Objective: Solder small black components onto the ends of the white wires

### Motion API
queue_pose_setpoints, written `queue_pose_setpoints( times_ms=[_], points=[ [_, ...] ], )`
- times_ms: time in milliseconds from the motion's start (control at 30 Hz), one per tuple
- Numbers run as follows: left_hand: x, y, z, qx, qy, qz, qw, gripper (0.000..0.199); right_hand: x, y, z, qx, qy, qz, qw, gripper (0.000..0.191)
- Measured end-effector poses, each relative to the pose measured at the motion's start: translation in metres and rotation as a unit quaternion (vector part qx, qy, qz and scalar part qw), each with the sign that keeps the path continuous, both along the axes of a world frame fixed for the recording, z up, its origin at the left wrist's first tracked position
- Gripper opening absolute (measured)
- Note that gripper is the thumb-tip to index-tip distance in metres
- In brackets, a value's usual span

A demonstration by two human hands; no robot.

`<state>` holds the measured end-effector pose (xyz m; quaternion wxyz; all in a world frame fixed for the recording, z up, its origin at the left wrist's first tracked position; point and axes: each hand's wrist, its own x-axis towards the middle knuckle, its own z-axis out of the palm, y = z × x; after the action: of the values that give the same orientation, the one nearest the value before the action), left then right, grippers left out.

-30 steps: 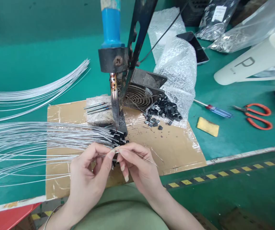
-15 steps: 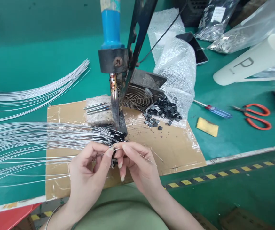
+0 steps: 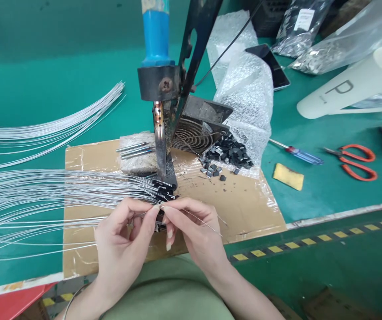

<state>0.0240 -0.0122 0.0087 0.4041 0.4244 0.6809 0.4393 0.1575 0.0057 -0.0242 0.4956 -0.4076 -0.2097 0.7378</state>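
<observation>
My left hand (image 3: pixel 126 242) pinches the end of a thin white wire between thumb and forefinger. Against it, tip to tip, my right hand (image 3: pixel 194 231) is closed on a fine wire (image 3: pixel 215 230) whose loose end sticks out to the right past the fingers. The exact spot where the two meet is covered by my fingertips. Just behind them lies a bundle of white wires (image 3: pixel 111 186) with small black pieces (image 3: pixel 164 190) at the ends. Above hangs a soldering iron (image 3: pixel 159 142) with a blue handle, clamped to a black stand, its tip pointing down.
A cardboard sheet (image 3: pixel 244 213) covers the green bench. A fan (image 3: pixel 192 135), loose black parts (image 3: pixel 231 151) and bubble wrap (image 3: pixel 251 89) sit behind. To the right are a screwdriver (image 3: pixel 306 156), a yellow sponge (image 3: pixel 288 176), scissors (image 3: pixel 357 162) and a white cup (image 3: pixel 347 84).
My right fingertips have closed in against my left thumb. The wire's loose end has shifted slightly right and down. My left hand stays nearly still.
</observation>
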Motion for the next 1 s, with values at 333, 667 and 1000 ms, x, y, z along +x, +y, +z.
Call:
queue_pose_setpoints(
  times_ms=[333, 667, 1000],
  points=[
    [-0.002, 0.000, -0.001, 0.010, 0.023, -0.013, 1.000, 0.011, 0.003, -0.001, 0.001, 0.019, -0.006, -0.005, 1.000, 0.004],
    [-0.010, -0.003, -0.012, 0.071, 0.051, -0.054, 0.995, 0.008, 0.009, 0.004, 0.002, 0.005, 0.012, 0.026, 1.000, 0.008],
    [-0.018, -0.002, -0.011, 0.073, 0.080, -0.098, 0.989, 0.010, 0.019, 0.013, 0.003, -0.037, 0.004, 0.088, 0.995, 0.015]
  ],
)
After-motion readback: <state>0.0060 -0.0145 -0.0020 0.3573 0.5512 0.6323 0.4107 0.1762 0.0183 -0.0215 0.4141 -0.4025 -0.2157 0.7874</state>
